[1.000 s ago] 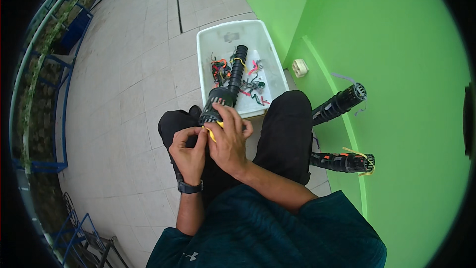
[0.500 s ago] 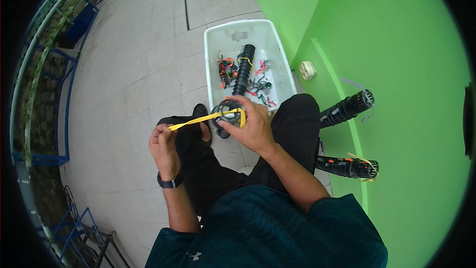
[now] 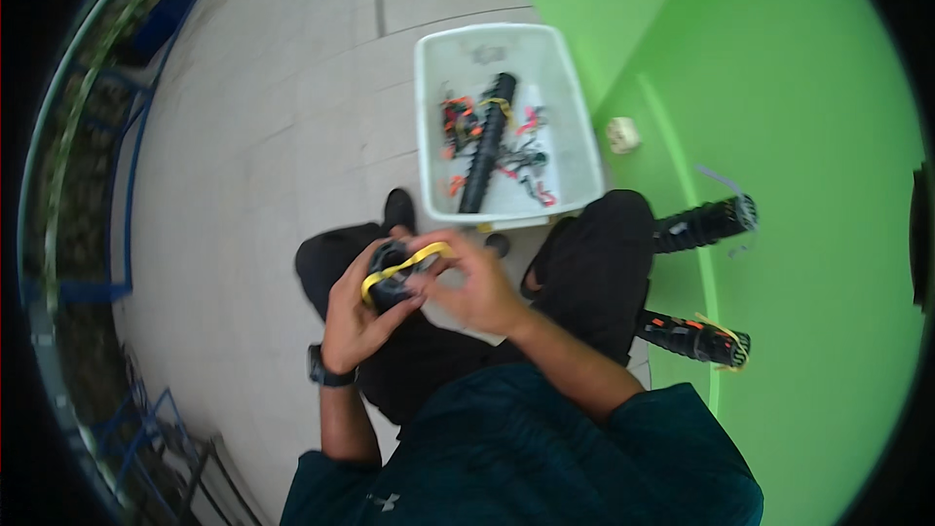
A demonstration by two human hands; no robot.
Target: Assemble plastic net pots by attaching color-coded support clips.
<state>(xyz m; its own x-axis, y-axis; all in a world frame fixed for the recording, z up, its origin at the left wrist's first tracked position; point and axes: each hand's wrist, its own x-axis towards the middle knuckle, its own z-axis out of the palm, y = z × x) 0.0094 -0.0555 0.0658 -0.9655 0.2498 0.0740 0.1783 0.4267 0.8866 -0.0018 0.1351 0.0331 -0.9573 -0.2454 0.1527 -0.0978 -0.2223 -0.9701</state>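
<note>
Both my hands meet above my lap around a dark, round, slotted plastic piece (image 3: 392, 287), seen end-on; it looks like the end of a stack of black net pots. A yellow strip (image 3: 425, 255) runs across this end. My left hand (image 3: 353, 317) is closed around the piece's left side, thumb below it. My right hand (image 3: 479, 290) is bent at the other side, its fingertips closed at the strip. Motion blur hides the exact fingertip grip. The lower length of the piece cannot be made out.
Ahead stands a white plastic tub (image 3: 591, 151) holding a long stack of black net pots (image 3: 487, 151) and tangled coloured strips (image 3: 463, 122). Two more tied stacks (image 3: 706, 224) (image 3: 693, 339) are by the green wall (image 3: 808, 136) at right. Blue metal railings (image 3: 125, 185) run along the left.
My left hand has moved right from the stretched strip's end and now grips the dark piece. The strip now lies across it. The piece and my right hand have shifted slightly left and nearer me.
</note>
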